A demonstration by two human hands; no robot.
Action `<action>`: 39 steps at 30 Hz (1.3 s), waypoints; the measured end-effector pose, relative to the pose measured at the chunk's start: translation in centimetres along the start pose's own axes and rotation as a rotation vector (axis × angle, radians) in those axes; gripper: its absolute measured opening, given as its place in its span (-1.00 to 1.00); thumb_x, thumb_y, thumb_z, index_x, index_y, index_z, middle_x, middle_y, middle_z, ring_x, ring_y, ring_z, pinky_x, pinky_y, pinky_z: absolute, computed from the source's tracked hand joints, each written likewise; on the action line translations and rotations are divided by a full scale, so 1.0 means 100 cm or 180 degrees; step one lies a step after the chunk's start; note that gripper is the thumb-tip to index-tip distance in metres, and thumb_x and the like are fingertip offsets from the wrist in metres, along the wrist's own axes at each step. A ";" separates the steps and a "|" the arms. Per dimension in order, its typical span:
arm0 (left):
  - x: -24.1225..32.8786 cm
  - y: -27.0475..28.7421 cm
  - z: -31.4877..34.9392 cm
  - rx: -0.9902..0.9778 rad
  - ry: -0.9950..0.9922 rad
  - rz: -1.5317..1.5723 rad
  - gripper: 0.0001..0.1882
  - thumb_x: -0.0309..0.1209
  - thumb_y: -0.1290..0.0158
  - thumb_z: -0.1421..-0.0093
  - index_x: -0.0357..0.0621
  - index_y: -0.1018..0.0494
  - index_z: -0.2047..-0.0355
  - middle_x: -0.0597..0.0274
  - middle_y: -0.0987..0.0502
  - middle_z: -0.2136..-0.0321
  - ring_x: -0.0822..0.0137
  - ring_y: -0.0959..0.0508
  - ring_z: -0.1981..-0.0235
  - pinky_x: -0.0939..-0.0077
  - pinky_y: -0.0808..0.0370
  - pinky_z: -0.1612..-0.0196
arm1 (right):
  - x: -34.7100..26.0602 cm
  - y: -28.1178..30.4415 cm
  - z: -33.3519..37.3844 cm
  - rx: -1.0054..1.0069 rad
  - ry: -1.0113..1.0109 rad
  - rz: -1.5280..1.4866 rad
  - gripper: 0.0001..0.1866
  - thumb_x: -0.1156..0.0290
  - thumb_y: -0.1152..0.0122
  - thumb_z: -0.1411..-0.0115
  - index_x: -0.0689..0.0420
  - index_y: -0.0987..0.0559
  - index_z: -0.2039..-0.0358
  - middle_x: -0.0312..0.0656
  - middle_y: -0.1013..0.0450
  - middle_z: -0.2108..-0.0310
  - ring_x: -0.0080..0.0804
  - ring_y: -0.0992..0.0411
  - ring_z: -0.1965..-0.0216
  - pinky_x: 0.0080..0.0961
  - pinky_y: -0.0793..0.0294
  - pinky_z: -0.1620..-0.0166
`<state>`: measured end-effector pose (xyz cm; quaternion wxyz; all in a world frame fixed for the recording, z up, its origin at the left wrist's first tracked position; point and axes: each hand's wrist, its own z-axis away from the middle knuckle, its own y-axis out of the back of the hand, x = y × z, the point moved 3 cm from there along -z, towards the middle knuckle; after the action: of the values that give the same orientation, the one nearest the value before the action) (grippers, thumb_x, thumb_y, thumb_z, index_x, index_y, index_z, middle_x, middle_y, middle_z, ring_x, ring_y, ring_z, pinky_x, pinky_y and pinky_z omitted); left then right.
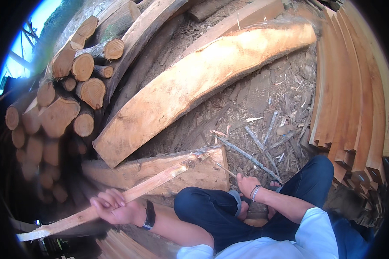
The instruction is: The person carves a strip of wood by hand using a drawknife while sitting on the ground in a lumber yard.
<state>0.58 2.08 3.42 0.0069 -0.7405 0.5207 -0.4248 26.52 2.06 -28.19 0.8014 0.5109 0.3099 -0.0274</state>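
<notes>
A long, pale wooden strip (155, 180) with some bark left near its far end slants across in front of me. Closed around its lower left part is my left hand (116, 207), with a dark band at the wrist. The strip's far end lies over a thick sawn plank (203, 175). By my knees, my right hand (248, 185) is closed on a thin, narrow rod-like thing (225, 169). Its tip points toward the far end of the strip; I cannot tell whether they touch, or whether it is a tool or a stick.
A big slab (203, 82) with bark edges lies across the ground ahead. Cut logs (83, 67) are stacked at the left, sawn boards (350, 86) at the right. Thin sticks (248, 153) and wood chips litter the ground. More strips (123, 246) lie at the lower left.
</notes>
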 end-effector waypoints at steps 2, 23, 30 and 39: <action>0.001 0.004 0.000 -0.0028 -0.0074 -0.0071 -0.65 -0.29 0.24 -0.29 -0.02 -0.08 0.66 0.39 -0.07 0.84 0.57 -0.03 0.87 0.75 0.03 0.83 | -0.024 0.037 0.003 0.0117 0.0076 0.0078 -0.85 0.46 0.16 -0.13 0.24 -0.26 0.29 0.05 -0.47 0.64 -0.02 -0.51 0.54 -0.19 -0.50 0.49; 0.003 0.007 0.000 0.0131 -0.0030 -0.0081 -0.64 -0.29 0.27 -0.30 -0.01 -0.04 0.66 0.40 -0.03 0.83 0.56 0.01 0.85 0.73 0.07 0.82 | -0.030 0.032 0.002 -0.0044 0.0163 0.0068 -0.82 0.48 0.12 -0.11 0.26 -0.26 0.26 0.05 -0.48 0.60 -0.04 -0.52 0.51 -0.20 -0.51 0.48; 0.002 0.003 0.001 0.0032 0.0077 -0.0107 -0.67 -0.31 0.26 -0.26 -0.01 -0.02 0.65 0.40 -0.02 0.83 0.56 0.01 0.84 0.72 0.12 0.80 | -0.026 0.020 0.001 -0.0141 0.0204 -0.0147 -0.78 0.49 0.07 -0.06 0.26 -0.25 0.26 0.10 -0.47 0.60 0.02 -0.51 0.49 -0.16 -0.50 0.43; 0.003 0.024 -0.006 -0.0832 0.0204 0.0437 -0.67 -0.29 0.24 -0.28 0.01 -0.04 0.64 0.41 -0.05 0.84 0.57 -0.02 0.86 0.72 0.02 0.78 | 0.002 -0.011 -0.009 -0.0273 0.0001 -0.0217 -0.76 0.52 0.06 -0.06 0.30 -0.27 0.23 0.11 -0.48 0.55 0.03 -0.52 0.44 -0.14 -0.51 0.39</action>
<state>-1.59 1.06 2.91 -0.0772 -0.6839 0.6209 -0.3752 25.88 2.31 -29.37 0.8211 0.4652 0.3282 -0.0413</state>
